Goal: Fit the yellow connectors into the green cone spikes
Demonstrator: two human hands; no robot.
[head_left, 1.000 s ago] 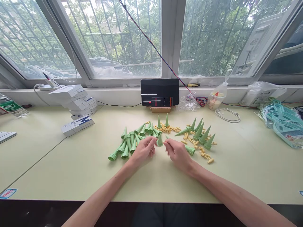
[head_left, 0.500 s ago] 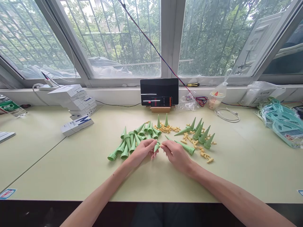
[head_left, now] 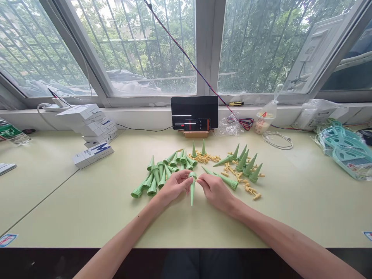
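Between the thumb and fingers of my left hand is a green plastic watering spike, its wide ribbed collar up and its point toward me. Close beside the collar, my right hand is closed in a pinch. A speck of yellow shows at its fingertips, apparently a small yellow plastic piece, mostly hidden. To the left lies a heap of green spikes. Several more spikes stand on their collars at the right, among scattered yellow T-shaped pieces. One loose spike rests just beyond my right hand.
A tablet with a phone leans at the back on a brown stand. White boxes are stacked at the left. A bagged cup, a coiled white cable and turquoise plastic items lie to the right.
The spike in my left hand has swung so its length and point now show, aimed down toward me. My right hand stays pinched beside it.
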